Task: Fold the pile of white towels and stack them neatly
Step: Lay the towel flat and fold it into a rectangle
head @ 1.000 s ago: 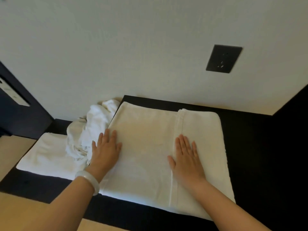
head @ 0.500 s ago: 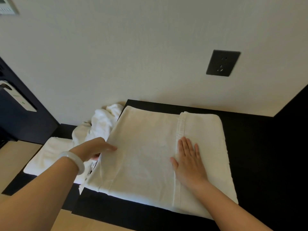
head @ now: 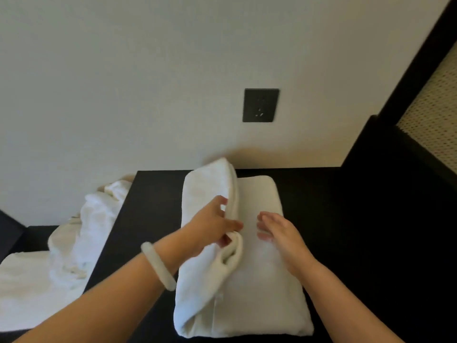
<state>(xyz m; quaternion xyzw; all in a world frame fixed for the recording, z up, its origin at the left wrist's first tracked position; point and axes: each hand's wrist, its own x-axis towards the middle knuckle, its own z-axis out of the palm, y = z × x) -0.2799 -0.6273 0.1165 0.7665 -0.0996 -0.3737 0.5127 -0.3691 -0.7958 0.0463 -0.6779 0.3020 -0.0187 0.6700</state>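
Note:
A white towel point(head: 259, 280) lies lengthwise on the black tabletop point(head: 153, 206), partly folded. My left hand point(head: 212, 226) grips its left edge and holds that flap lifted over toward the right half. My right hand point(head: 279, 231) hovers just above the towel's right half with fingers relaxed and slightly bent, holding nothing. To the left lies a crumpled pile of white towels point(head: 96, 219), with a flat white towel point(head: 22, 288) in front of it.
A black wall socket point(head: 261, 105) sits on the pale wall behind the table. A dark frame and a woven panel point(head: 430, 112) rise at the right. The towel pile spills over a lower dark surface at the left.
My left hand slid under the towel's left edge, took hold of it and swung that half up and over to the right. My right hand lifted off the towel. The view shifted left.

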